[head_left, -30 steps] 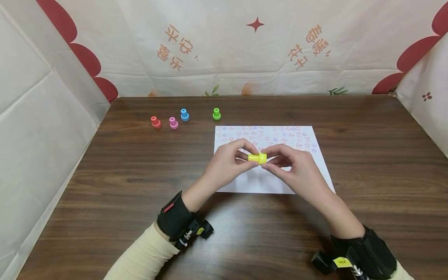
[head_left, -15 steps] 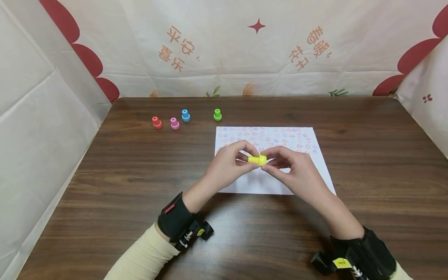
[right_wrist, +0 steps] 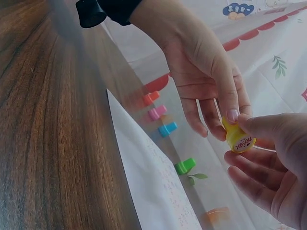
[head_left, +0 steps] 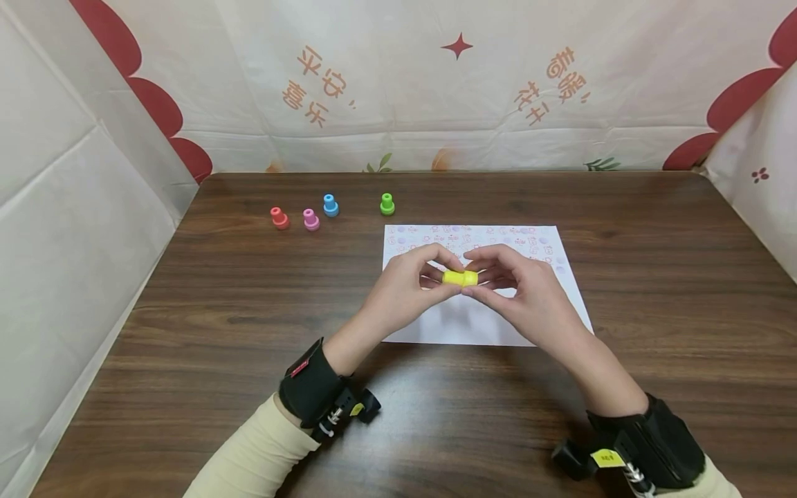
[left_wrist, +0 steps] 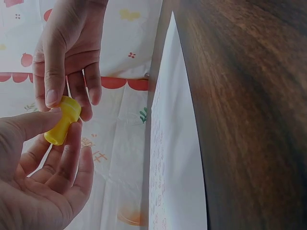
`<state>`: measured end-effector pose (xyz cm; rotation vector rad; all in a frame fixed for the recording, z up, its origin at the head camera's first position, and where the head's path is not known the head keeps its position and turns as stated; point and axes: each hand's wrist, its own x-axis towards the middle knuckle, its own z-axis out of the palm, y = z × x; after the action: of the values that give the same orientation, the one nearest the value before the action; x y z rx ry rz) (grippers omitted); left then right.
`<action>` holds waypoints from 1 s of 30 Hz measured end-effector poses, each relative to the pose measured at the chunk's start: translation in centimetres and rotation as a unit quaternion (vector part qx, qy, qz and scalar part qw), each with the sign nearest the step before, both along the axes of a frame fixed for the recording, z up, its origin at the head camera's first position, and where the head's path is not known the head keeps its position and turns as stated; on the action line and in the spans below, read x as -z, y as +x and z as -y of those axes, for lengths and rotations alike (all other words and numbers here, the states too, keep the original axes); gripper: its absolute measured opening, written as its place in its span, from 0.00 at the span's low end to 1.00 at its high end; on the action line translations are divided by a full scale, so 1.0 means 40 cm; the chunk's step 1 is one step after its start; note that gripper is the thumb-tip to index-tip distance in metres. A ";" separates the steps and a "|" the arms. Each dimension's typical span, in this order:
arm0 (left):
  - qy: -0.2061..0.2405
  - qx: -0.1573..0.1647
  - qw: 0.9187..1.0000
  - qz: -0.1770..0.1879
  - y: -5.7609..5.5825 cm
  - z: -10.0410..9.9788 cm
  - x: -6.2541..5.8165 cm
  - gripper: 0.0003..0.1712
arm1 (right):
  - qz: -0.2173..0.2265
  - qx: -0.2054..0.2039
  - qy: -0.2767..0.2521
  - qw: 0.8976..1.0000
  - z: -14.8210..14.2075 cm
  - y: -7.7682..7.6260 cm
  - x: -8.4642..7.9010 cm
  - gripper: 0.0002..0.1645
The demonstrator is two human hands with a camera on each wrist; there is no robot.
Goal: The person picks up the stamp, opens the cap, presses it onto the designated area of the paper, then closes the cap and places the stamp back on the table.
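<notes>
Now a yellow stamp (head_left: 460, 278) hangs above patterned paper (head_left: 473, 321)

The left hand (head_left: 403, 287) and right hand (head_left: 537, 294) both pinch it between thumb and fingers, its printed face (right_wrist: 243, 143) toward the right. A light grip that leaves that face untouched seems wisest. On the wood-grain surface (head_left: 218, 311) stand a red stamp (head_left: 279, 220), pink stamp (head_left: 311, 221), blue stamp (head_left: 331, 206) and green stamp (head_left: 387, 205); behind, a pale cloth (head_left: 398, 90) hangs.

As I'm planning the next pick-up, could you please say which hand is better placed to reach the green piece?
Probably the left hand: in the head view it is nearer the green piece than the right hand. Both touch the yellow piece, so the left would need freeing first.
</notes>
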<state>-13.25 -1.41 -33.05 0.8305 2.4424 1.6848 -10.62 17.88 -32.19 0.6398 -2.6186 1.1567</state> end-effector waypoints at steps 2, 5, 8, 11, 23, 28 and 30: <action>0.002 0.001 1.000 0.002 0.000 0.000 -0.002 0.11 | -0.002 0.001 0.001 1.000 -0.001 0.000 -0.002 0.25; 0.003 -0.001 1.000 0.008 -0.001 0.003 -0.002 0.12 | -0.002 0.006 0.001 1.000 -0.005 0.001 -0.003 0.24; -0.007 -0.009 1.000 0.007 -0.002 0.011 -0.001 0.14 | -0.008 0.016 0.002 1.000 -0.012 0.003 -0.003 0.22; -0.020 -0.017 1.000 -0.001 -0.004 0.024 0.000 0.14 | -0.017 0.030 0.004 0.999 -0.022 0.005 -0.005 0.20; -0.047 -0.063 0.997 -0.001 -0.019 0.093 -0.006 0.14 | -0.042 0.074 0.013 0.996 -0.060 0.014 -0.028 0.22; -0.058 -0.082 0.995 0.010 -0.023 0.124 -0.009 0.14 | -0.057 0.089 0.008 0.994 -0.081 0.015 -0.033 0.22; -0.062 -0.088 0.994 0.015 -0.025 0.136 -0.008 0.14 | -0.065 0.092 0.006 0.994 -0.091 0.015 -0.032 0.22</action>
<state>-14.24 -6.85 -32.72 0.5870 2.6369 1.5631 -10.01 21.50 -30.90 0.4493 -2.5160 1.0098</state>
